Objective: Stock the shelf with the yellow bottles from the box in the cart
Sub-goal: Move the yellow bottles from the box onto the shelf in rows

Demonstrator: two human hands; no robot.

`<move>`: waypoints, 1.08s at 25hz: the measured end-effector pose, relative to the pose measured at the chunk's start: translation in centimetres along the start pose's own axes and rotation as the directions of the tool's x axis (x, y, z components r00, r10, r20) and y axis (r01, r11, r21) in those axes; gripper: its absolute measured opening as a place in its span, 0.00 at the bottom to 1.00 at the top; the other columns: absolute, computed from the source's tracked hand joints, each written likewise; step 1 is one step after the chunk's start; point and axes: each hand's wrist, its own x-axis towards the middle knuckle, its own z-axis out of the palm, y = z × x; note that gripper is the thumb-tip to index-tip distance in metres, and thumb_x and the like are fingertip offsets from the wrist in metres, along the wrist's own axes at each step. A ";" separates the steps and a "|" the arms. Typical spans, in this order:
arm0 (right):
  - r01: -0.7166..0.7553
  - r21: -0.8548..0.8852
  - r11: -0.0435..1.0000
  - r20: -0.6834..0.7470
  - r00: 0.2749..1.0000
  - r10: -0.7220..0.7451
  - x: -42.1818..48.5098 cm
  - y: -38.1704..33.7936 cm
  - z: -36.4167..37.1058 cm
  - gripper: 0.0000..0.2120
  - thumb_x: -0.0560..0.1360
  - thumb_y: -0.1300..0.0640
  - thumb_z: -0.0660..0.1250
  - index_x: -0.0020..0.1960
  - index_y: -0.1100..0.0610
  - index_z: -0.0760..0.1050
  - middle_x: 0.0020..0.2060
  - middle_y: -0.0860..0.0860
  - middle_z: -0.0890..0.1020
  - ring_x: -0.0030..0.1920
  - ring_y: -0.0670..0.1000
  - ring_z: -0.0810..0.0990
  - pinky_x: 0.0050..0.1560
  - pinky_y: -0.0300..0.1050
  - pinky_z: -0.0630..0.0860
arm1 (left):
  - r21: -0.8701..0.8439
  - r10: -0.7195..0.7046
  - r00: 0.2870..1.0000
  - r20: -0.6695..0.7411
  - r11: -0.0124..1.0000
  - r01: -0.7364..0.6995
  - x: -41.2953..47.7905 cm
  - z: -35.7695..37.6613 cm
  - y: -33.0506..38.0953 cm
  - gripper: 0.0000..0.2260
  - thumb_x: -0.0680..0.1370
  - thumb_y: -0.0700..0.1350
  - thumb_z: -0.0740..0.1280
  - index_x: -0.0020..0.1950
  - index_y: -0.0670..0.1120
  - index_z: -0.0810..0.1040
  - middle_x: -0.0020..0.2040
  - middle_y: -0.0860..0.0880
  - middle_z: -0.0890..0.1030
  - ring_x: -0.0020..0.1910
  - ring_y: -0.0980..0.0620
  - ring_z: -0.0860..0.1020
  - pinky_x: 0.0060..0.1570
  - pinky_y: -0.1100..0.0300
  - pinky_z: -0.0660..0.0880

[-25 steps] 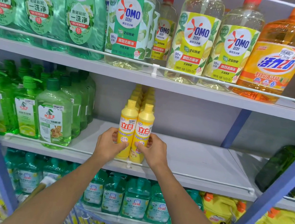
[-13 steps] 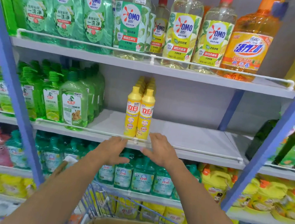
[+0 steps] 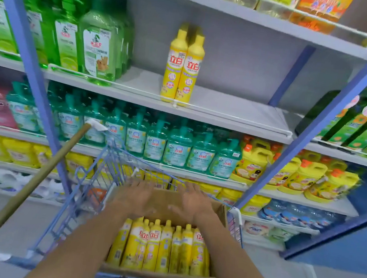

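Observation:
Two rows of yellow bottles (image 3: 183, 68) stand at the front rail of the grey middle shelf (image 3: 228, 112), with more behind them. Below, a cardboard box (image 3: 222, 209) sits in the blue wire cart (image 3: 108, 166) and holds several yellow bottles (image 3: 160, 246) lying side by side, caps pointing away from me. My left hand (image 3: 133, 196) and my right hand (image 3: 193, 202) hover over the far end of the box, fingers spread and palms turned toward each other, holding nothing. Both are blurred by motion.
Green pump bottles (image 3: 95, 51) fill the shelf left of the yellow ones; bare shelf lies to their right. Teal bottles (image 3: 176, 147) and yellow jugs (image 3: 252, 165) line the shelf below. Blue uprights (image 3: 316, 124) frame the bay. The cart's wooden handle (image 3: 38, 177) slants at left.
Both hands left the two shelved yellow bottles and dropped down over the box in the cart. My view tilted downward, bringing the box's bottles into sight.

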 end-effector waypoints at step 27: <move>-0.544 0.335 0.770 0.438 0.813 0.384 11.5 15.5 29.2 0.32 0.78 0.43 0.68 0.71 0.64 0.67 0.67 0.63 0.72 0.68 0.62 0.71 0.62 0.51 0.71 | -0.298 -0.146 0.871 0.469 0.902 0.311 18.3 26.3 -4.7 0.37 0.76 0.60 0.71 0.77 0.43 0.61 0.72 0.39 0.68 0.71 0.40 0.69 0.63 0.50 0.71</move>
